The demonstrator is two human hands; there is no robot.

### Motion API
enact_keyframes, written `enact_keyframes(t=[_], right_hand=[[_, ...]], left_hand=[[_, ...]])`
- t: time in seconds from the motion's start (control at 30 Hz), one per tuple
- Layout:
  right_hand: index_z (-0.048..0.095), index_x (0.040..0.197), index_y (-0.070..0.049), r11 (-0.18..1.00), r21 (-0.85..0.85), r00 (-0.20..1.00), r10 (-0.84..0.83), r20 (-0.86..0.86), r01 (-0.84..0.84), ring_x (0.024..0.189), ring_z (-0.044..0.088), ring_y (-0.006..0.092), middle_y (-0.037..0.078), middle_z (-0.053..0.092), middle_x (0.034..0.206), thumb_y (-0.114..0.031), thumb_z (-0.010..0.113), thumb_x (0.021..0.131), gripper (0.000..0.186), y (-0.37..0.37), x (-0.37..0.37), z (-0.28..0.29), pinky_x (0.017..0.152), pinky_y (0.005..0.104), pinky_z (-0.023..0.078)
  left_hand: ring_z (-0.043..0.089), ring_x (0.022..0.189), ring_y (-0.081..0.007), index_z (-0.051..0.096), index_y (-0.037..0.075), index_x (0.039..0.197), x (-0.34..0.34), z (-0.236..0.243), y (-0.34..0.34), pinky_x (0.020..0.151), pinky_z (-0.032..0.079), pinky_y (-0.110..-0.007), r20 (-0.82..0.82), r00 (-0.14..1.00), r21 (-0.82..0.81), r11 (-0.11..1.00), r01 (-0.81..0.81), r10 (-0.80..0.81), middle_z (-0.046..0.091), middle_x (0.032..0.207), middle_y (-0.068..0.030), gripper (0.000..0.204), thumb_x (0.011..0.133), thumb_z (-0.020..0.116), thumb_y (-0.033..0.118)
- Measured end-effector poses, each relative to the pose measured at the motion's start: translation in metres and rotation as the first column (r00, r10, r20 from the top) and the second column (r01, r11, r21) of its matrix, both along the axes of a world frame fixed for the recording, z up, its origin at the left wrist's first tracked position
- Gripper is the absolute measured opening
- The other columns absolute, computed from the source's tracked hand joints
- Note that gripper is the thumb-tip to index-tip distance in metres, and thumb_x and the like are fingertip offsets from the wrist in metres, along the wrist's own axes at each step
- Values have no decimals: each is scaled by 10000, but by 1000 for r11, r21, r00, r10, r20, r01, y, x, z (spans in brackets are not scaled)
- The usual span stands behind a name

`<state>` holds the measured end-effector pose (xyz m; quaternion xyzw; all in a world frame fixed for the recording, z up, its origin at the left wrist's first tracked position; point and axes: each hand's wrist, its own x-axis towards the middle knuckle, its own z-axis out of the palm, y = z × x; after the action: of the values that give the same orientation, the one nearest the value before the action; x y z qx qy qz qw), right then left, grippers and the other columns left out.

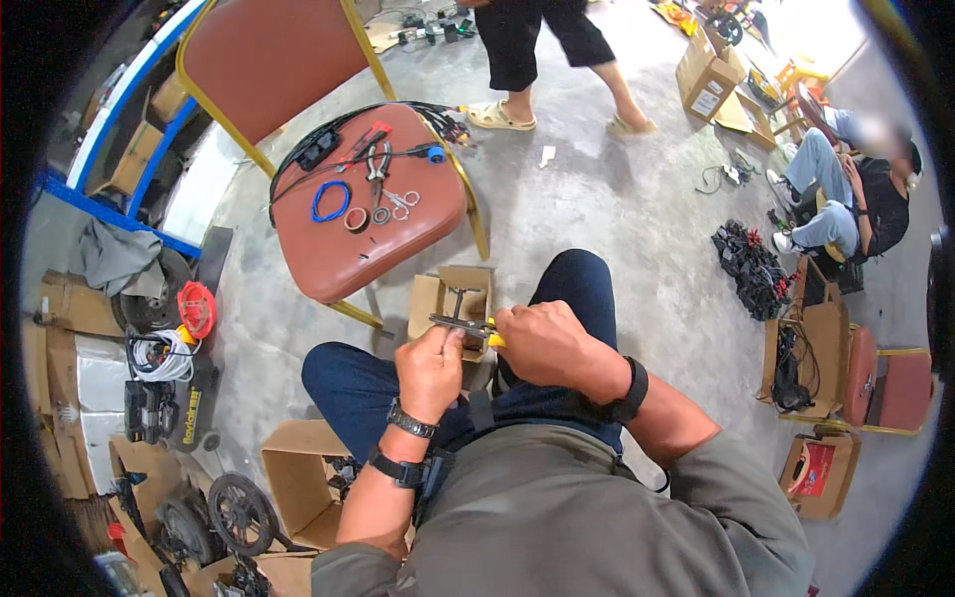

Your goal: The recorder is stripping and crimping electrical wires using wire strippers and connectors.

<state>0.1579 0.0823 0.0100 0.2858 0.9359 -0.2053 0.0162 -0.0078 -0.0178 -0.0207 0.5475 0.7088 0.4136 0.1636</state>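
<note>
My right hand (542, 338) is closed round a yellow-handled metal hand tool (464, 324), apparently pliers, held over my lap. My left hand (430, 363) is pinched at the tool's jaw end; what lies between its fingers is too small to make out. Beneath both hands is an open cardboard box (427, 304). Ahead, a brown chair seat (348, 259) bears black cables (308, 144), a red tool (363, 139), pliers (378, 169), scissors (400, 207), a blue wire loop (330, 199) and a tape roll (356, 220).
A person in black shorts (532, 45) stands beyond the chair; another person (870, 204) sits at right near a cable pile (746, 264) and boxes (806, 388). At left are a blue shelf (119, 224), a white cable coil (159, 358), wheels (242, 512) and a box (298, 488).
</note>
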Motion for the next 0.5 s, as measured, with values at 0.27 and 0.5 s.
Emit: enact_keyframes(t=[0.27, 0.5], right_hand=[[578, 957, -48, 995, 46, 915, 101, -391, -90, 880, 628, 340, 122, 617, 894, -57, 604, 750, 209, 11, 8, -16, 751, 432, 503], [573, 1041, -76, 993, 25, 934, 113, -340, -111, 947, 622, 307, 92, 618, 949, -48, 633, 752, 297, 11, 0, -21, 792, 420, 458]], left_hand=[[597, 515, -132, 670, -21, 972, -23, 20, -14, 470, 458, -239, 885, 459, -134, 901, 414, -79, 707, 769, -134, 214, 983, 568, 167], [579, 478, -139, 673, -42, 1003, -11, 17, -20, 438, 443, -223, 891, 444, -74, 935, 348, -94, 687, 700, -147, 228, 979, 586, 168]])
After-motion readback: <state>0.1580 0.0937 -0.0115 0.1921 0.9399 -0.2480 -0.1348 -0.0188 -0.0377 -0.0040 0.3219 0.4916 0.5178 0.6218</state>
